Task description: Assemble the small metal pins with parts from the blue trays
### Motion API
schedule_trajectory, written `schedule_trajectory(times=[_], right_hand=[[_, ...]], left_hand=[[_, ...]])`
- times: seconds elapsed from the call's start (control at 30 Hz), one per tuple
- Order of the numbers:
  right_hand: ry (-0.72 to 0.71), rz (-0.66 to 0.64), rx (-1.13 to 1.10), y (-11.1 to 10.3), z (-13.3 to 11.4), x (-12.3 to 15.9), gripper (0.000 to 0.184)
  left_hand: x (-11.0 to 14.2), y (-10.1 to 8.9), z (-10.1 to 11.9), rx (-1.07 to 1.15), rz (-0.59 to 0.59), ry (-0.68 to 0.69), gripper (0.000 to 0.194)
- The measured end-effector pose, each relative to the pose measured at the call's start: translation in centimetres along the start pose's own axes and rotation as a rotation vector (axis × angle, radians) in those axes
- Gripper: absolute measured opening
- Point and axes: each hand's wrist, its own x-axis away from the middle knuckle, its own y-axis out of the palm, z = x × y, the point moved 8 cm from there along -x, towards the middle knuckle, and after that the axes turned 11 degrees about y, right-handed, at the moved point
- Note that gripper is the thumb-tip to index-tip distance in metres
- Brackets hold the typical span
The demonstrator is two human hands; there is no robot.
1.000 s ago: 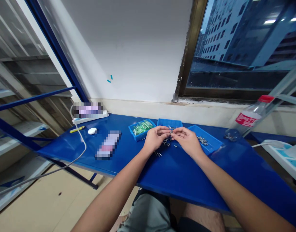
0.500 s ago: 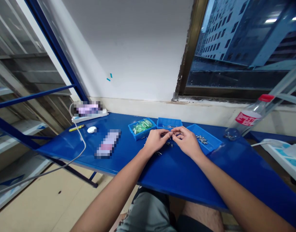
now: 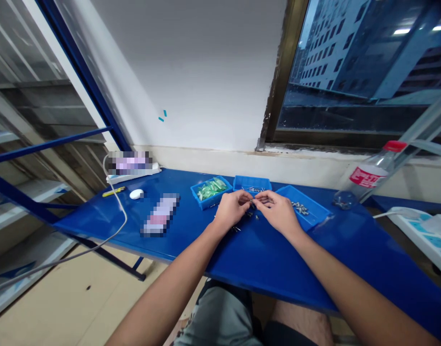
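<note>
My left hand [image 3: 233,208] and my right hand [image 3: 275,208] meet fingertip to fingertip above the blue table, both pinched closed. What lies between the fingers is too small to make out. Small metal pieces [image 3: 236,229] are scattered on the tabletop below and between the hands. Just behind my fingers is a blue bin [image 3: 252,182] with thin metal pins in it. Beside my right hand sits a larger blue bin [image 3: 316,214] holding small metal parts. To the left of my left hand, another blue bin [image 3: 206,204] is filled with green packets [image 3: 211,188].
A clear bottle [image 3: 370,175] with a red cap stands at the right by a slanted post. On the left of the table [image 3: 191,240] are a blurred flat item [image 3: 160,215], a white oval object [image 3: 136,194], a yellow-handled tool [image 3: 113,191] and a cable [image 3: 124,221].
My hands stay together with only slight finger movement; the right fingers have shifted a little to the left. The bins and bottle stay in place.
</note>
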Motion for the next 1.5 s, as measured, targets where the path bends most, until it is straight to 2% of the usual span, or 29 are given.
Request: schedule_trajectory(times=[0.23, 0.4, 0.57, 0.73, 0.9, 1.1, 1.3, 1.43, 1.5], right_hand=[[0.030, -0.053, -0.086, 0.8, 0.6, -0.3, 0.024], [-0.008, 0.007, 0.026, 0.3, -0.1, -0.1, 0.018], [-0.087, 0.003, 0.038, 0.0, -1.2, 0.2, 0.016], [-0.172, -0.017, 0.095, 0.1, -2.0, 0.6, 0.018], [-0.032, -0.019, -0.002, 0.1, -0.6, 0.2, 0.018], [0.004, -0.029, 0.008, 0.5, 0.0, 0.0, 0.019], [0.011, -0.038, -0.026, 0.5, 0.3, -0.2, 0.017], [-0.064, 0.040, 0.016, -0.3, -0.7, -0.1, 0.019], [-0.114, 0.100, 0.062, -1.0, -1.4, 0.0, 0.020]], left_hand=[[-0.2, -0.1, -0.2, 0.112, 0.071, 0.034, 0.025], [-0.1, -0.4, 0.5, -0.018, 0.022, -0.021, 0.015], [0.1, 0.0, 1.1, 0.014, -0.075, -0.072, 0.032], [0.1, -0.1, 0.3, 0.046, -0.040, -0.080, 0.022], [0.2, 0.1, -1.1, 0.158, 0.035, -0.130, 0.023], [0.0, -0.3, -0.6, 0.076, 0.062, -0.044, 0.029], [-0.3, -0.3, -0.7, 0.179, 0.094, -0.034, 0.034], [-0.4, -0.6, -0.2, 0.133, 0.091, -0.019, 0.033], [-0.4, -0.5, 0.8, 0.009, 0.022, 0.045, 0.023]])
